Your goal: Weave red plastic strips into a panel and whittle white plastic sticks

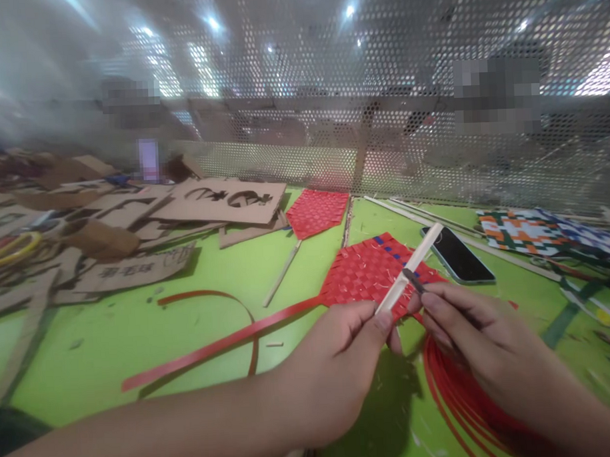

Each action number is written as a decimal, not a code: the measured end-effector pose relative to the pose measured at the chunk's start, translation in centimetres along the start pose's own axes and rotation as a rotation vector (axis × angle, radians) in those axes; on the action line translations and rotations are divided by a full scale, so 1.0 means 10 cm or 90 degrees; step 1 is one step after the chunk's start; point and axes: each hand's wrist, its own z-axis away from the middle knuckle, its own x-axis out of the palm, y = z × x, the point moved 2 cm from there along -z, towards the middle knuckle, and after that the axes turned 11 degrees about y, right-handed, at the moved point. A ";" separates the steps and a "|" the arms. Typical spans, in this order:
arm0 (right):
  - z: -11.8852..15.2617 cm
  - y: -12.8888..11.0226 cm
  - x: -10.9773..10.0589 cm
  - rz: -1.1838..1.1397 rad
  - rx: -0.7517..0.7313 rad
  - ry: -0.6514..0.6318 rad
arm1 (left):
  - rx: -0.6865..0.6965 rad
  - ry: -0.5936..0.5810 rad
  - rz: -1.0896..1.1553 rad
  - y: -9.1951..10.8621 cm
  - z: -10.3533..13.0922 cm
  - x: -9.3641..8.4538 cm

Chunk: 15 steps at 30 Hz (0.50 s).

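Note:
My left hand (347, 360) is closed around the lower end of a pale wooden stick (411, 265), which points up and to the right. In my right hand (468, 329), a small dark tool (413, 280) is pinched, its tip touching the stick near its middle. Behind both hands lies a red woven piece (356, 273) with a few blue squares, partly hidden by the stick and my fingers. A long red strip (214, 348) runs left from it. Below my right hand sits a coil of red strip (456, 403).
A smaller red woven piece (317, 211) with a stick handle lies farther back. Cardboard pieces (209, 202) and yellow-handled scissors (23, 250) are at left. A phone (463, 256) and an orange-green woven sheet (520, 231) are at right. A perforated screen (301, 122) stands behind.

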 end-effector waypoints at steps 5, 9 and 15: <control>0.02 -0.05 0.10 -0.105 0.151 -0.033 | 0.004 0.002 -0.062 0.04 0.00 0.02; 0.06 -0.11 0.15 -0.249 0.299 -0.099 | -0.003 -0.004 -0.054 0.03 0.01 0.02; 0.06 -0.11 0.08 -0.185 0.192 -0.040 | 0.016 -0.006 0.009 -0.01 0.01 0.03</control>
